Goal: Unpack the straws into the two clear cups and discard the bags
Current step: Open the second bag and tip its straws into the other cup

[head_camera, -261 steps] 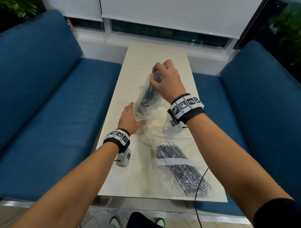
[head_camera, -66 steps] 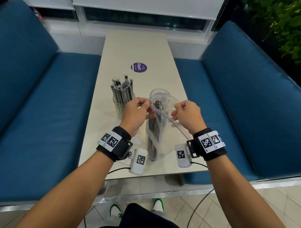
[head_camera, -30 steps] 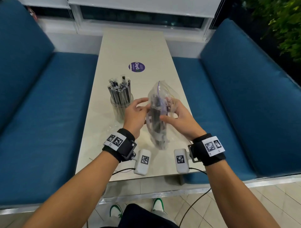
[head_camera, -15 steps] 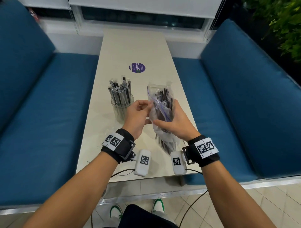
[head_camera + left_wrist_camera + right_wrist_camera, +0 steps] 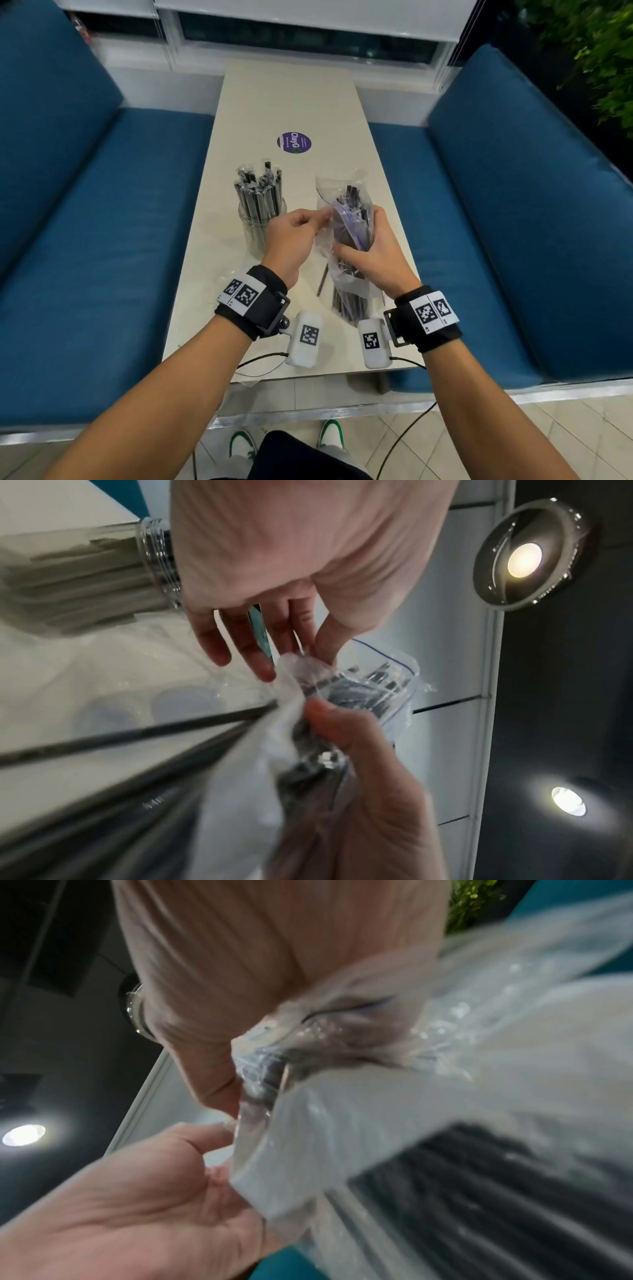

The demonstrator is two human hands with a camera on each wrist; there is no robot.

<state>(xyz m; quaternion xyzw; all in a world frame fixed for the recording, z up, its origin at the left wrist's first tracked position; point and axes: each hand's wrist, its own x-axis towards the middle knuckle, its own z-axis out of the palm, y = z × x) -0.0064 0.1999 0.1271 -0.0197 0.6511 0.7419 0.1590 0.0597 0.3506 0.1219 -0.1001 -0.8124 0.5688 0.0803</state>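
Note:
A clear cup (image 5: 262,219) packed with black wrapped straws stands left of centre on the table. Just to its right I hold a clear zip bag (image 5: 337,202) of black straws upright, its mouth open at the top. My right hand (image 5: 363,240) wraps round the bundle through the plastic. My left hand (image 5: 317,219) pinches the bag's left edge between thumb and fingers, as the left wrist view shows on the bag (image 5: 377,685). In the right wrist view the bag (image 5: 445,1096) fills the frame. One loose straw (image 5: 322,281) lies under the bag. No other cup shows.
The narrow pale table (image 5: 291,96) runs away from me, with a round purple sticker (image 5: 294,142) beyond the cup. Blue sofas (image 5: 102,205) flank both long sides. Thin cables trail from the wrist cameras over the near table edge (image 5: 260,371).
The bag has turned upright, mouth up, over the last second. My right hand has moved from the bag's side to wrap round the bundle. My left hand still pinches the left edge.

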